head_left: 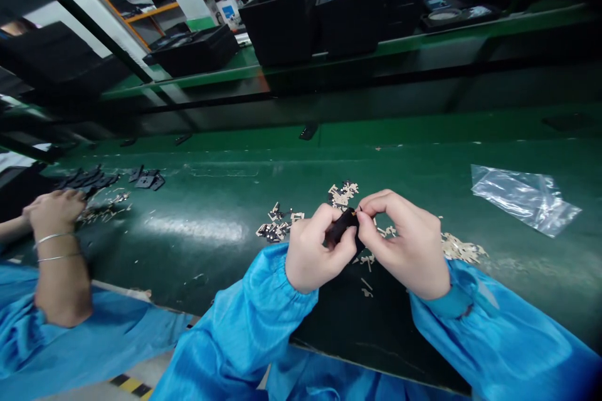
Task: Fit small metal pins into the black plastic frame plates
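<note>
Between the fingers of my left hand (316, 252) is a small black part (342, 225), held above the green table (211, 194). My right hand (405, 243) meets it from the right, thumb and index finger pinched at the part's upper end. What that pinch holds is too small to name. Behind the hands lies a pile of small beige and black pieces (343, 194). More such pieces (274, 229) are at the left of my left hand, and a heap of beige pieces (463, 248) is just right of my right hand.
A clear plastic bag (527, 198) lies at the right. On the left, a co-worker's hands (56, 207) rest near black parts (147, 178) on the table. Black boxes (282, 22) stand on the raised shelf behind, with other people's hands beyond.
</note>
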`<state>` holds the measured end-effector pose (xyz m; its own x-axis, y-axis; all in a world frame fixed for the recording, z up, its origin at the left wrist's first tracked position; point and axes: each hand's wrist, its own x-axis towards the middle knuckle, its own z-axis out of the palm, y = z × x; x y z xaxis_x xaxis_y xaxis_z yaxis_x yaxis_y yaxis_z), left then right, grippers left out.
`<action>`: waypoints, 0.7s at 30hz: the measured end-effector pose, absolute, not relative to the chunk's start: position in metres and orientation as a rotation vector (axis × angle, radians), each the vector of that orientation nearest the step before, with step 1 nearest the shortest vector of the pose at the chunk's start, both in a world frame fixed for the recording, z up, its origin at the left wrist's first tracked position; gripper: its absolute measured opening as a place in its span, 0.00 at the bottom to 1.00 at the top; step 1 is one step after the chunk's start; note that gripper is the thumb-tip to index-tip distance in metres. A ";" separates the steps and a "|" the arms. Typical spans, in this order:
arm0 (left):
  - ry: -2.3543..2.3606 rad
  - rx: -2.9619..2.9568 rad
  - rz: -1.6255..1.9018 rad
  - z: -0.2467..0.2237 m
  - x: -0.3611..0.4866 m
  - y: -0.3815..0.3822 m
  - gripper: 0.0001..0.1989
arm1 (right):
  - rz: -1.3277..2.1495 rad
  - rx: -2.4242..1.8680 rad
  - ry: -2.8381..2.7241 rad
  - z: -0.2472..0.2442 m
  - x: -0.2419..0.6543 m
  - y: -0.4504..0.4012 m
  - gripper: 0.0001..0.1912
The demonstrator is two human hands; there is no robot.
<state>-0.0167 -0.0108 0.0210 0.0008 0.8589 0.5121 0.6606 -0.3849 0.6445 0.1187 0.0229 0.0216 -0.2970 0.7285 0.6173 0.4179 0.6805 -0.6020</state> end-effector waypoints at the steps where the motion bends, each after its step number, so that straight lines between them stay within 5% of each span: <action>1: 1.604 2.064 1.332 0.022 -0.016 -0.011 0.06 | 0.382 -0.882 -1.926 0.021 0.119 0.023 0.08; 21: 1.672 2.176 1.322 0.019 -0.015 -0.012 0.05 | 0.141 -0.836 -1.997 0.016 0.119 0.023 0.06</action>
